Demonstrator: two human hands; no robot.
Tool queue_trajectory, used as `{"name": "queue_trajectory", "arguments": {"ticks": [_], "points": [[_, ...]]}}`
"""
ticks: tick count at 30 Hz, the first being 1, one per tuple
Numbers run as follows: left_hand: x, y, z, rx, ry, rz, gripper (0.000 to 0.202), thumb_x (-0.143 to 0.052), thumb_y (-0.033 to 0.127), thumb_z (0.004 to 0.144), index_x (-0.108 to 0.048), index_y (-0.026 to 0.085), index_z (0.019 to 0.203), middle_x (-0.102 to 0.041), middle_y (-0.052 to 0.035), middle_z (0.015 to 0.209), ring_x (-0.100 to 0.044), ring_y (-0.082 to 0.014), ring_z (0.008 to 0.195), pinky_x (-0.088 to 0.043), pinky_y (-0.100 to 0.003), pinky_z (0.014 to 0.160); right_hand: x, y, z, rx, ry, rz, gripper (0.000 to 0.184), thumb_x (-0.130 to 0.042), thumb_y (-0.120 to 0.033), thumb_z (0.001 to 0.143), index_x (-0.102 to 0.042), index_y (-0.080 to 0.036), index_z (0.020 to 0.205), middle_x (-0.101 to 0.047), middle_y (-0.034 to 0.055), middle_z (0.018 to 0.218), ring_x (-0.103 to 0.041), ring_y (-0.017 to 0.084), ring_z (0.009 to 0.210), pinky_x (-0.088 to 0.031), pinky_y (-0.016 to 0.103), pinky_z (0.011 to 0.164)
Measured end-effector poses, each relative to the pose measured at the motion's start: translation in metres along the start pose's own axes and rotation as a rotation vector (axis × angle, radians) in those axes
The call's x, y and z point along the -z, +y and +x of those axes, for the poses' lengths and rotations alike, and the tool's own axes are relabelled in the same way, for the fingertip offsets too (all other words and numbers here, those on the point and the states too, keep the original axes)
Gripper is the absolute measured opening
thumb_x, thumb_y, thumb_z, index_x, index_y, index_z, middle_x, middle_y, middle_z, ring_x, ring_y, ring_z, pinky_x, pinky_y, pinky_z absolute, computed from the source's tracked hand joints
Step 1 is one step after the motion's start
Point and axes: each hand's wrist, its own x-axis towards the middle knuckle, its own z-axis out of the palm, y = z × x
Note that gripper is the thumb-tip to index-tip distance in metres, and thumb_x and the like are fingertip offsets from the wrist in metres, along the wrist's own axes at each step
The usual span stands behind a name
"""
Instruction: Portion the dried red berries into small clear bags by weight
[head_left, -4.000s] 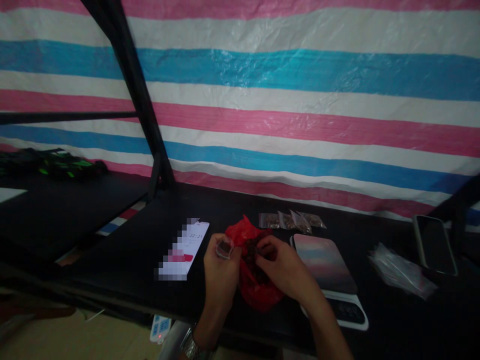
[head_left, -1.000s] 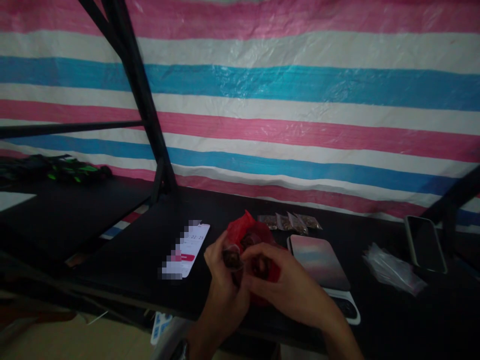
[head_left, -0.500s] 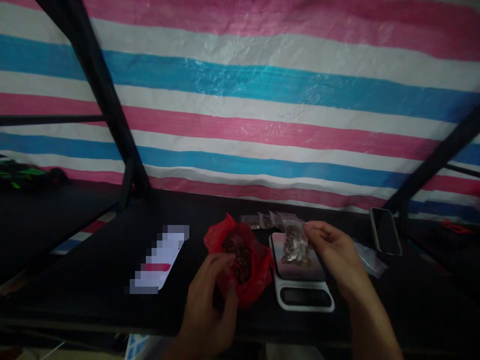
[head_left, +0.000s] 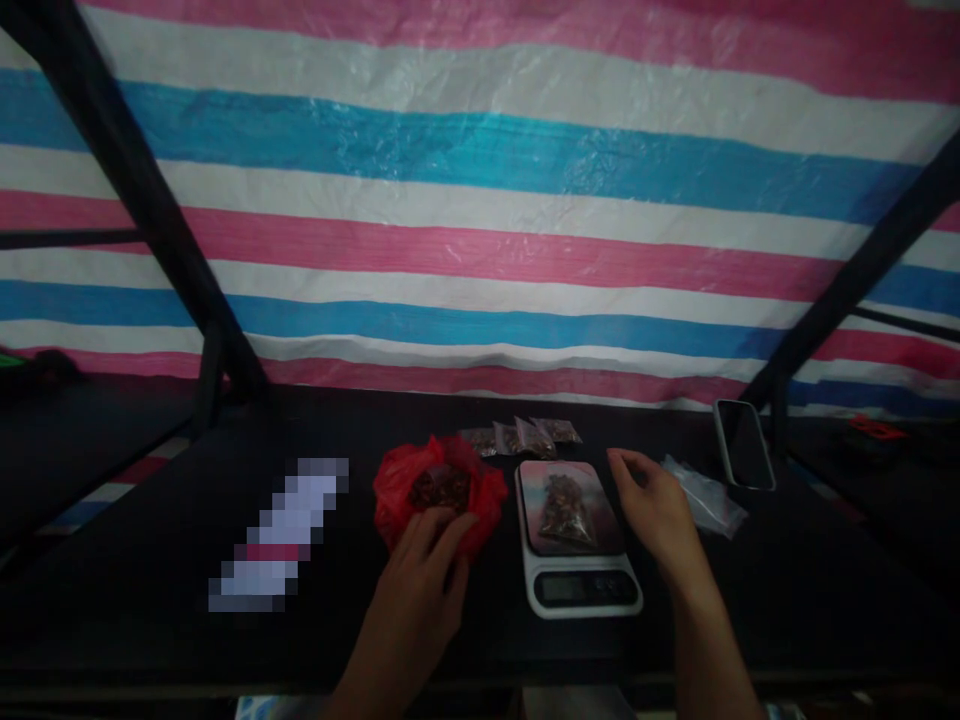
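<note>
My left hand [head_left: 424, 570] is at the near side of a crumpled red plastic bag [head_left: 480, 490], its fingers curled over the rim. Inside the bag lie small dark brown pieces [head_left: 439, 487]. A clear zip bag [head_left: 566, 510] of similar brown bits rests on the plate of a white digital scale [head_left: 532, 590]. Just right of the scale, my right hand [head_left: 656, 505] hovers with loosely bent fingers and nothing in it. The reading on the scale's display is too dark to make out.
Several small filled bags [head_left: 525, 437] lie in a row behind the scale. Flat clear bags [head_left: 709, 500] are at the right, beside a phone [head_left: 744, 445]. A blurred-out phone-like object [head_left: 289, 530] lies at the left. Slanted black frame bars [head_left: 165, 240] flank the black table [head_left: 337, 420].
My right hand has let go of the clear zip bag, which now lies on the scale, and moved off it to the right. My left hand has closed on the red bag's rim. The view shifted.
</note>
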Motion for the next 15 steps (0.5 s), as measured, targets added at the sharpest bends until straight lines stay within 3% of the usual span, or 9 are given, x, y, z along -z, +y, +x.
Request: {"name": "queue_trajectory", "arguments": {"ticks": [5, 11, 15], "points": [[-0.005, 0.004, 0.001, 0.036, 0.065, 0.071, 0.033, -0.055, 0.014, 0.098, -0.066, 0.026, 0.126, -0.071, -0.0080, 0.115, -0.072, -0.0264, 0.101, -0.064, -0.039, 0.081, 0.006, 0.004, 0.002, -0.060, 0.052, 0.076, 0.048, -0.056, -0.058, 0.083, -0.082, -0.019, 0.093, -0.083, 0.0168, 0.104, -0.075, 0.036, 0.103, -0.056, 0.050, 0.097], [0.009, 0.041, 0.014, -0.038, 0.215, 0.096, 0.035, -0.062, 0.013, 0.094, -0.065, 0.024, 0.128, -0.063, -0.0125, 0.123, -0.064, -0.0280, 0.109, -0.059, -0.042, 0.089, 0.010, 0.009, 0.002, -0.070, 0.050, 0.144, 0.045, -0.060, -0.057, 0.083, -0.083, -0.020, 0.094, -0.084, 0.0139, 0.100, -0.076, 0.031, 0.094, -0.057, 0.047, 0.091], [0.009, 0.058, 0.007, -0.124, 0.276, -0.012, 0.036, -0.062, 0.004, 0.090, -0.068, 0.023, 0.120, -0.063, -0.0101, 0.118, -0.065, -0.0237, 0.108, -0.058, -0.037, 0.092, 0.010, 0.007, 0.000, -0.039, -0.013, 0.165, 0.044, -0.061, -0.057, 0.083, -0.083, -0.020, 0.091, -0.084, 0.0135, 0.099, -0.076, 0.032, 0.097, -0.057, 0.046, 0.090]]}}
